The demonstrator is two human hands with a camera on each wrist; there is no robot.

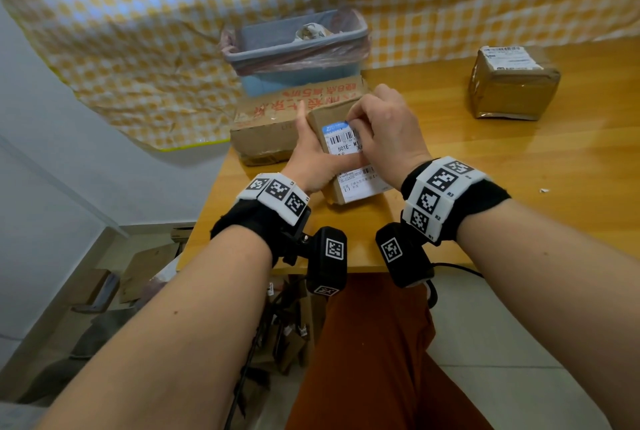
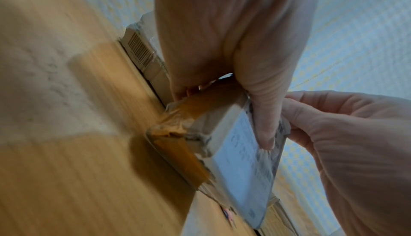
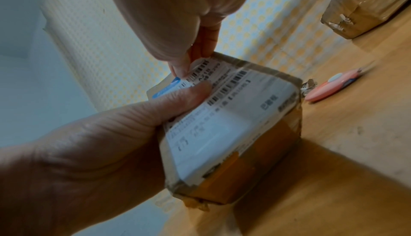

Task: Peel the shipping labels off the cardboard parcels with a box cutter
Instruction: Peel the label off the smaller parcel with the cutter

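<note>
Both hands are on the small parcel (image 1: 341, 152) tipped up at the near edge of the worktop (image 1: 485, 166): the left hand (image 1: 313, 156) grips its side with the thumb across the shipping label (image 3: 213, 122), and the right hand (image 1: 388, 133) pinches the label's far corner. The pink box cutter (image 3: 329, 87) lies loose on the worktop just beyond. Further back sit a flattened box (image 1: 273, 124), a lined bin (image 1: 294, 48) and another labelled parcel (image 1: 512, 83).

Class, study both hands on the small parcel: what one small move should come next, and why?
Probably a slow pull of the label back toward the body, since the right hand already pinches its far edge while the left hand grips the parcel, thumb pressing the label. The pink box cutter lies unused on the table.
</note>
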